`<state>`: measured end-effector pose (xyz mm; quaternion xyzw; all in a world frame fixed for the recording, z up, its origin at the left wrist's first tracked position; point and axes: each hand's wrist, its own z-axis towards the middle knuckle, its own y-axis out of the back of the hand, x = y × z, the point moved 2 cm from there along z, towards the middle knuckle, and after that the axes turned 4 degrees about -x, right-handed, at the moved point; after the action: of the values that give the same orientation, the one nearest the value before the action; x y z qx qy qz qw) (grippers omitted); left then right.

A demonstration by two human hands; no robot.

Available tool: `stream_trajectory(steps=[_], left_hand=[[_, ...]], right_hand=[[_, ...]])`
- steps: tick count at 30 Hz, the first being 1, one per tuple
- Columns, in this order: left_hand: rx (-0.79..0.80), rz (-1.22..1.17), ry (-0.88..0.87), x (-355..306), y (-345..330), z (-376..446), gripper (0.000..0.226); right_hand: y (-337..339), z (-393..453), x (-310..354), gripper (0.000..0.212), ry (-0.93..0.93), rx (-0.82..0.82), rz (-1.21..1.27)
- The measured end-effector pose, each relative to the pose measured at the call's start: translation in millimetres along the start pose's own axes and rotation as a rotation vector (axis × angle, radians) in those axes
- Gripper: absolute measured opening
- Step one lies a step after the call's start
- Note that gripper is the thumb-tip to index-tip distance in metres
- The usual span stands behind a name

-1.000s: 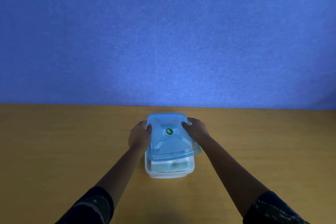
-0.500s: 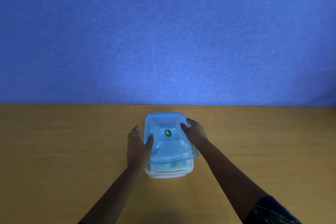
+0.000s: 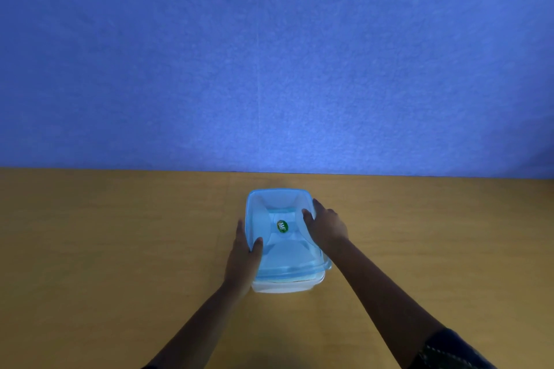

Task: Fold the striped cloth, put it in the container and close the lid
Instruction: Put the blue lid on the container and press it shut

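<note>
Risk starts at nine o'clock: the left hand [image 3: 243, 252] lies flat against the lid's [image 3: 284, 237] left edge, thumb hooked over the rim, pressing and gripping nothing. The lid sits on the container [image 3: 287, 285] mid-tabletop [image 3: 120, 249], and its near edge may not be fully seated. Uneven pressure could pop a corner or slide the container. The cloth inside cannot be made out; a stray fold could jam the seal. At three o'clock, the right hand [image 3: 326, 226] presses, fingers spread.
</note>
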<state>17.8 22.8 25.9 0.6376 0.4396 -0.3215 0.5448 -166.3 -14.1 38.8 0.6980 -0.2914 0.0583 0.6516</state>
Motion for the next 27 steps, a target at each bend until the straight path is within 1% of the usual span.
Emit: stream_trajectory(steps=[6,11,14,16,21,25,27], left_hand=[[0.021,-0.118,0.013,-3.5,-2.3,-4.8,0.060],[0.031,-0.172,-0.015,-5.9,-1.0,-9.5,0.059],[0.019,-0.161,-0.047,-7.7,-2.1,-12.4,0.069],[0.011,-0.125,-0.076,-6.5,-5.7,-13.9,0.067],[-0.005,-0.029,-0.114,-0.6,-12.4,-15.4,0.071],[-0.020,-0.007,-0.157,5.1,-15.0,-15.2,0.069],[-0.055,-0.032,-0.164,8.2,-16.0,-15.7,0.064]], right_hand=[[1.9,-5.9,-1.1,0.056,0.028,-0.024,-0.112],[2.8,-8.3,-2.2,0.056,0.033,-0.029,-0.145],[3.4,-8.2,-4.2,0.055,0.034,-0.025,-0.134],[3.5,-8.2,-6.6,0.055,0.032,-0.020,-0.124],[0.4,-11.9,-13.7,0.055,0.030,-0.028,-0.089],[-4.0,-15.8,-15.8,0.054,0.025,-0.048,-0.070],[-5.9,-18.9,-16.9,0.053,0.025,-0.067,-0.034]])
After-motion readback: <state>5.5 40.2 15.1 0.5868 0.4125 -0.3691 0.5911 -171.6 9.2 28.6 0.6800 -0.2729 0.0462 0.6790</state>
